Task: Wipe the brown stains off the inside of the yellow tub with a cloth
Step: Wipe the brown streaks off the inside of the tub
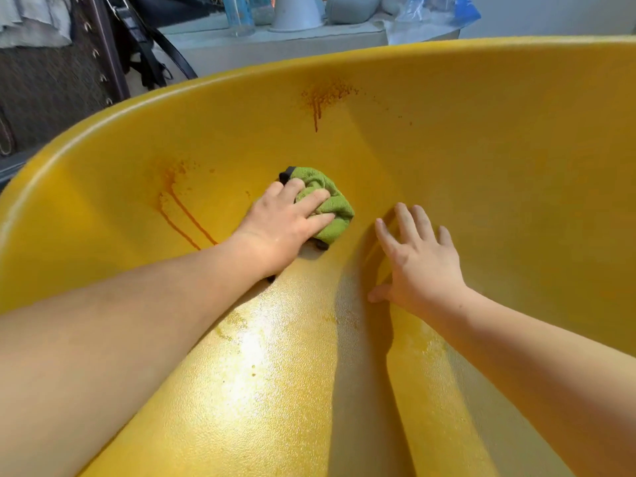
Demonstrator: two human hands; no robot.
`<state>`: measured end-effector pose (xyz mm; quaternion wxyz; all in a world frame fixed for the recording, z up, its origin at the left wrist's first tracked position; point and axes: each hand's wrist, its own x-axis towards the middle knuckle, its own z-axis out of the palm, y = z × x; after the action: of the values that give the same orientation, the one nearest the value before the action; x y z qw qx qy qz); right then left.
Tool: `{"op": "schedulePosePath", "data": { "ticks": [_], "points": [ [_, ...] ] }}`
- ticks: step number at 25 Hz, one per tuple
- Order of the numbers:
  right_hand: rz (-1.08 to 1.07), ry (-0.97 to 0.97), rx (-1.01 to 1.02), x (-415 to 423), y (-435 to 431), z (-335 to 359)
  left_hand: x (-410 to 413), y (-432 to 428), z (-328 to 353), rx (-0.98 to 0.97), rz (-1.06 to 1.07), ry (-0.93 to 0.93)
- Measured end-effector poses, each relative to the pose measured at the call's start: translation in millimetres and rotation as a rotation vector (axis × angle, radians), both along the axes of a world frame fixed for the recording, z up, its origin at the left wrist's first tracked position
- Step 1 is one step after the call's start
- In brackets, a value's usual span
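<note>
no writing or label can be read anywhere. the yellow tub [516, 139] fills the view, its pebbled inside glossy and wet near the camera. the left hand [285, 222] presses a bunched green cloth [327, 204] to the tub's far wall, fingers clamped over it. left of the cloth runs a brown drip stain [179, 208]; above it sits a brown splatter [323, 98]. right of the cloth, the right hand [420, 259] lies flat, fingers spread, holding nothing.

It looks like a home washing or storage corner. Beyond the far rim of a large yellow tub [481, 108], a pale ledge [275, 43] holds a white cone-shaped pot [297, 12] and a blue plastic bag [437, 13]. Dark bags with straps [144, 46] hang at far left.
</note>
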<state>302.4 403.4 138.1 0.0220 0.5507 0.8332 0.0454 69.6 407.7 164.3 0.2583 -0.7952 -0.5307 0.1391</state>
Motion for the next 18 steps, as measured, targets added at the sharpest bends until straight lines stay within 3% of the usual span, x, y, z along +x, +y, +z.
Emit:
{"op": "schedulePosePath", "data": {
  "ticks": [2, 4, 7, 9, 13, 18],
  "points": [
    [0.001, -0.025, -0.045, -2.6, 4.0, 5.3, 20.0, -0.7, -6.8, -0.033, 0.080, 0.027],
    [0.058, -0.021, 0.014, 3.4, 11.8, 19.0, 22.6, 4.7, -3.1, -0.059, -0.146, 0.119],
    [0.036, 0.100, 0.252, 28.3, 37.4, 50.7, 22.7, 50.4, 34.4, 0.093, -0.414, 0.250],
    [-0.053, 0.138, 0.275, 42.4, 51.0, 64.4, 48.7, 79.2, 65.7, 0.158, -0.384, 0.244],
    [-0.151, 0.127, 0.100, 50.6, 60.9, 66.0, 72.3, 102.1, 104.0, 0.283, -0.427, 0.372],
    [-0.112, 0.185, 0.137, 36.6, 57.0, 69.4, 7.9, 74.0, 117.4, 0.305, -0.161, 0.170]
  ]
}}
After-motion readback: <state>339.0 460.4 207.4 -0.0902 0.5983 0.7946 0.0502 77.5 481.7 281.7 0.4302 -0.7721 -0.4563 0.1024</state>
